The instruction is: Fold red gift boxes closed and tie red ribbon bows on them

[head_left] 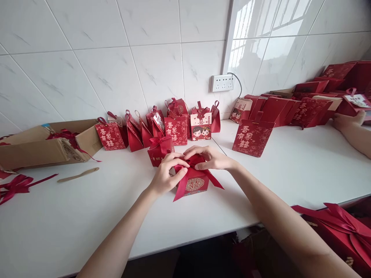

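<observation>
Bent fingers [199,149], forearms [118,227] angled inward

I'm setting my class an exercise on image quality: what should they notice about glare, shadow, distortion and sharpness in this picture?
All in the head view: barred glare on the glossy tiles at upper right; deep shadow beneath the near edge of the table; forearms look stretched toward the bottom, probably wide-angle distortion; left hand, right hand and ribbon fairly sharp.

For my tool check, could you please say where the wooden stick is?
At left in the head view, the wooden stick lies in front of the cardboard box, right of the red ribbon bow.
</observation>
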{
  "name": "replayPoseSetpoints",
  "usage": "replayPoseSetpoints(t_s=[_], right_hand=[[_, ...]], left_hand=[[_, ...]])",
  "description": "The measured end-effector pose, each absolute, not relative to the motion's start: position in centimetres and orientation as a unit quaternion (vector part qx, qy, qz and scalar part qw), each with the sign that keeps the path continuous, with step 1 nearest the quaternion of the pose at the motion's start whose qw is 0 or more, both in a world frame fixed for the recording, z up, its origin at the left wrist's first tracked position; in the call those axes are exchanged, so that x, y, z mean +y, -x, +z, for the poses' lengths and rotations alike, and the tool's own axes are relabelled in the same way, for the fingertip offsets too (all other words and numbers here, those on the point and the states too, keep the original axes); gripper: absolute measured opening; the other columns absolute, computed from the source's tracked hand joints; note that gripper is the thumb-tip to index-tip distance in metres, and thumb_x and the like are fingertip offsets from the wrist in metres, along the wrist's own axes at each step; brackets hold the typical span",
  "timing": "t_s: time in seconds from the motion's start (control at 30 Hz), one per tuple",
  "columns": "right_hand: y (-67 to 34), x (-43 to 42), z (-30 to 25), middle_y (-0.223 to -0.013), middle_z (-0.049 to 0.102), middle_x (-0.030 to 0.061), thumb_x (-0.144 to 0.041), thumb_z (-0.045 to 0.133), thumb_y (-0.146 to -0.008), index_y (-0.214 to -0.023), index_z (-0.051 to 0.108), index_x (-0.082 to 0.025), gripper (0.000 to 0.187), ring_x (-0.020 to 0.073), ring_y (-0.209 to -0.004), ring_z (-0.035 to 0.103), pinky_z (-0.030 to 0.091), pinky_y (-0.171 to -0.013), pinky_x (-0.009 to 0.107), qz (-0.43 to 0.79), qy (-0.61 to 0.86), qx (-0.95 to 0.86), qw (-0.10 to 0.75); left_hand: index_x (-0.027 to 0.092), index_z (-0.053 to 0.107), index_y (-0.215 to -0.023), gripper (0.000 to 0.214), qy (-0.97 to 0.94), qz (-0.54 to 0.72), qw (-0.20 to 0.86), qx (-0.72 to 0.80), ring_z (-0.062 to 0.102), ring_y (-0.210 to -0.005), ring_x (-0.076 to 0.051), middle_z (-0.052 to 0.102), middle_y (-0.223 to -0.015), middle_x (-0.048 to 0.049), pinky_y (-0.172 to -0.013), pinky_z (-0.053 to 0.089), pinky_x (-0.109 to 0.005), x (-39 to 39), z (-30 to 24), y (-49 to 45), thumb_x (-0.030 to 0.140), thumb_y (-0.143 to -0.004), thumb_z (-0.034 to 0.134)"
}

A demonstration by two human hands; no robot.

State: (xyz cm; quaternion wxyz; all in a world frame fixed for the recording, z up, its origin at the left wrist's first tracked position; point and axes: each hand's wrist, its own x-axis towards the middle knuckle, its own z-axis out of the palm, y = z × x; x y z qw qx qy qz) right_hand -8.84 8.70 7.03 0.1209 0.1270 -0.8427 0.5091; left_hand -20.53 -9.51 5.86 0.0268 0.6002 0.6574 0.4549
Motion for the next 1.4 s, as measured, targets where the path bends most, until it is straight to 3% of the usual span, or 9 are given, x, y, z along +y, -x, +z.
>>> replayPoseSetpoints(t_s=[0.17, 0.37, 0.43, 0.6, 0.7, 0.83, 1.0, 1.13, 1.4], right_hand=[[8.9, 8.5, 7.3, -0.106, 0.064, 0.0065, -0.031, 0.058, -0.082, -0.092, 0.068, -0.018, 0.019, 0.0197, -0.098, 0.059, 0.047, -0.087, 0.035, 0.549, -0.037, -0.815, 0.183], [9.1, 8.8, 7.7, -0.088, 0.067, 0.0059, -0.043, 0.054, -0.083, -0.078, 0.064, -0.016, 0.03, 0.0169, -0.083, 0.06, 0.049, -0.078, 0.032, 0.572, 0.051, -0.782, 0.242], [8.5, 8.1, 8.3, -0.085, 0.067, 0.0063, -0.04, 0.05, -0.086, -0.077, 0.063, -0.016, 0.029, 0.0169, -0.08, 0.061, 0.049, -0.076, 0.032, 0.512, 0.069, -0.816, 0.261], [4.7, 3.7, 9.2, -0.094, 0.064, 0.0092, -0.038, 0.052, -0.088, -0.091, 0.064, -0.018, 0.023, 0.02, -0.081, 0.061, 0.049, -0.071, 0.032, 0.213, 0.151, -0.905, 0.335], [2.7, 1.5, 8.0, -0.085, 0.062, 0.0056, -0.04, 0.063, -0.081, -0.094, 0.061, -0.019, 0.024, 0.0174, -0.066, 0.06, 0.048, -0.058, 0.03, 0.158, 0.205, -0.913, 0.316], [1.9, 0.6, 6.0, -0.076, 0.061, 0.0025, -0.019, 0.06, -0.084, -0.084, 0.06, -0.02, 0.001, 0.0164, -0.065, 0.058, 0.047, -0.057, 0.028, 0.099, 0.192, -0.917, 0.335], [1.6, 0.2, 5.3, -0.08, 0.059, 0.0067, -0.01, 0.05, -0.088, -0.089, 0.062, -0.018, 0.014, 0.0179, -0.071, 0.053, 0.045, -0.064, 0.03, -0.026, 0.113, -0.897, 0.427], [1.2, -0.2, 4.9, -0.082, 0.059, 0.0066, -0.008, 0.05, -0.088, -0.091, 0.063, -0.019, 0.017, 0.0166, -0.071, 0.051, 0.043, -0.065, 0.031, -0.068, 0.091, -0.894, 0.434], [0.7, -0.8, 3.2, -0.078, 0.058, 0.005, -0.012, 0.054, -0.087, -0.087, 0.061, -0.02, 0.01, 0.0154, -0.068, 0.053, 0.043, -0.064, 0.03, -0.029, 0.112, -0.889, 0.442]], left_hand=[[0.02, 0.067, -0.081, 0.014, -0.599, 0.462, 0.035, 0.653, 0.056, -0.107, -0.023, 0.061, -0.107, -0.0077, -0.099, 0.042, -0.041, -9.4, 5.9, 20.4, 0.028, -0.08, 0.055], [0.02, 0.067, -0.086, 0.014, -0.609, 0.46, 0.016, 0.646, 0.056, -0.107, -0.022, 0.061, -0.109, -0.008, -0.099, 0.042, -0.04, -9.4, 5.9, 20.4, 0.026, -0.08, 0.055], [0.02, 0.067, -0.095, 0.02, -0.617, 0.454, 0.011, 0.643, 0.055, -0.109, -0.023, 0.06, -0.111, -0.0083, -0.099, 0.042, -0.04, -9.5, 5.9, 20.4, 0.026, -0.081, 0.054], [0.022, 0.067, -0.099, 0.023, -0.623, 0.423, -0.005, 0.658, 0.056, -0.11, -0.024, 0.061, -0.113, -0.0069, -0.1, 0.041, -0.042, -9.5, 5.9, 20.3, 0.024, -0.082, 0.052], [0.023, 0.068, -0.1, 0.024, -0.629, 0.42, -0.016, 0.654, 0.055, -0.11, -0.024, 0.062, -0.113, -0.0067, -0.102, 0.04, -0.042, -9.5, 5.9, 20.3, 0.023, -0.082, 0.051], [0.022, 0.069, -0.099, 0.025, -0.633, 0.419, -0.025, 0.651, 0.056, -0.109, -0.025, 0.062, -0.113, -0.0066, -0.103, 0.038, -0.044, -9.5, 5.7, 20.3, 0.022, -0.083, 0.05], [0.023, 0.07, -0.097, 0.024, -0.64, 0.411, -0.026, 0.649, 0.055, -0.109, -0.025, 0.062, -0.111, -0.0061, -0.101, 0.038, -0.045, -9.4, 5.5, 20.5, 0.025, -0.085, 0.05], [0.025, 0.071, -0.097, 0.024, -0.637, 0.407, -0.025, 0.654, 0.055, -0.11, -0.025, 0.062, -0.11, -0.0053, -0.101, 0.038, -0.044, -9.3, 5.4, 20.6, 0.025, -0.084, 0.051], [0.025, 0.07, -0.097, 0.025, -0.637, 0.408, -0.022, 0.653, 0.055, -0.11, -0.024, 0.063, -0.11, -0.0059, -0.101, 0.037, -0.044, -9.3, 5.3, 20.6, 0.024, -0.085, 0.049]])
